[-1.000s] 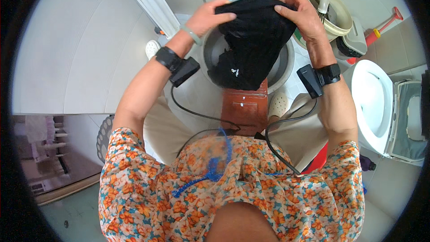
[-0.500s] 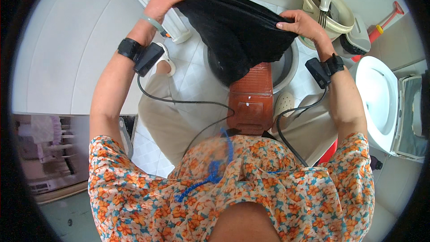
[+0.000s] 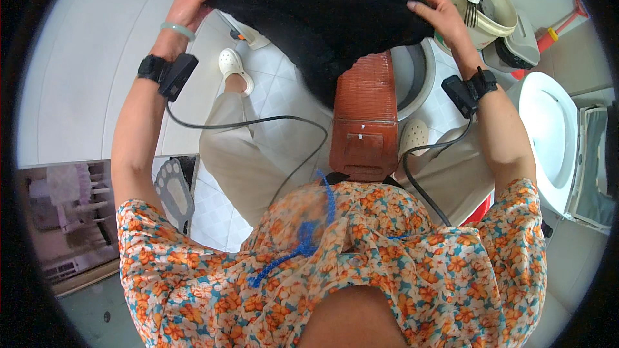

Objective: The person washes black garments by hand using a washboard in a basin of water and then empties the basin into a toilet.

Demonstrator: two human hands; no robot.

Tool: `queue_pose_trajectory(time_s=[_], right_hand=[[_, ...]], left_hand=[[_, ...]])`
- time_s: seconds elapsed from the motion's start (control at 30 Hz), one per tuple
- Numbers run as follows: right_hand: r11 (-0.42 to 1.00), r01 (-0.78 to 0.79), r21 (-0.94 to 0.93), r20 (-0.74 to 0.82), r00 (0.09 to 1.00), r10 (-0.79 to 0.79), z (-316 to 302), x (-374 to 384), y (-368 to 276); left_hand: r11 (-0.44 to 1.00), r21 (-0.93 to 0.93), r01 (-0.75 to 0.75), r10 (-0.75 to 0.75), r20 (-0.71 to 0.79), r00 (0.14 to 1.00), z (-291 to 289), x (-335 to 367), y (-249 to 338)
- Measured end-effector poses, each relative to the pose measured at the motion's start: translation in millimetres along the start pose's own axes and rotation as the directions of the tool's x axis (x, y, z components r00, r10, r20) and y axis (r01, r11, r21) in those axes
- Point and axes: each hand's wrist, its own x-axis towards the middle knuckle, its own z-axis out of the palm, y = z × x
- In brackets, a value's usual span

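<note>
A black garment [image 3: 316, 22] hangs spread in the air between my two hands, its top edge drawn taut. Its exact kind does not show. My left hand [image 3: 191, 1] pinches the left corner, thumb and fingers closed on the fabric. At the right corner my right hand [image 3: 442, 15] grips the edge the same way. Below, a reddish-brown washboard [image 3: 364, 106] leans from near my lap into a round grey metal basin [image 3: 422, 84]. The cloth's lower tip hangs in front of the washboard's upper left side and hides part of the basin.
A cream bucket [image 3: 487, 35] with handled tools stands at the far right, near a grey lidded bin [image 3: 519, 48] and a red-and-yellow plunger [image 3: 554, 38]. Farther right is a white toilet [image 3: 548, 135]. A grey foot-shaped mat [image 3: 173, 187] shows at left. Cables [image 3: 251, 122] run from both wrists.
My hands have moved apart, the left one farther left, stretching the black garment wider. The garment has risen slightly, and more of the washboard shows.
</note>
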Motion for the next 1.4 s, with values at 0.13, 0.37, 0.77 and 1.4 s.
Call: queue_pose_trajectory(time_s=[0.13, 0.37, 0.77, 1.4], right_hand=[[0.963, 0.125, -0.238, -0.369, 0.906, -0.209, -49, 19, 15], [0.947, -0.126, -0.294, -0.349, 0.937, 0.016, 33, 10, -38], [0.921, 0.351, 0.167, 0.020, 0.933, -0.359, 132, 37, -82], [0.992, 0.024, -0.120, -0.300, 0.952, -0.059, 52, 21, -77]], left_hand=[[0.978, -0.101, 0.180, -0.148, 0.262, 0.954, 73, -30, 3], [0.758, 0.647, -0.076, -0.376, 0.530, 0.760, 170, -81, -34], [0.763, -0.636, 0.115, 0.113, 0.307, 0.945, 172, 14, -22], [0.979, -0.085, -0.187, 0.179, -0.091, 0.980, 137, 19, -34]])
